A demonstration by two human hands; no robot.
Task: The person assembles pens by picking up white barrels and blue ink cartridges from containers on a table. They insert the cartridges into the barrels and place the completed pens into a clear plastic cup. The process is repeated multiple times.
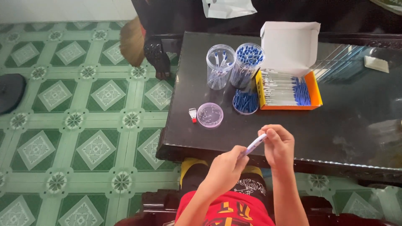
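Head view: left hand (226,165) and right hand (278,146) both pinch one white pen (255,145) at the near edge of the dark surface (343,121), its blue end buried in the left grip. Farther off sit two clear jars (234,65), a round lid (210,114) and an orange box (289,90).

Green patterned floor tiles (75,121) are filling the frame's left side — a dark glossy table (356,121) is sitting at right, reflecting window light.
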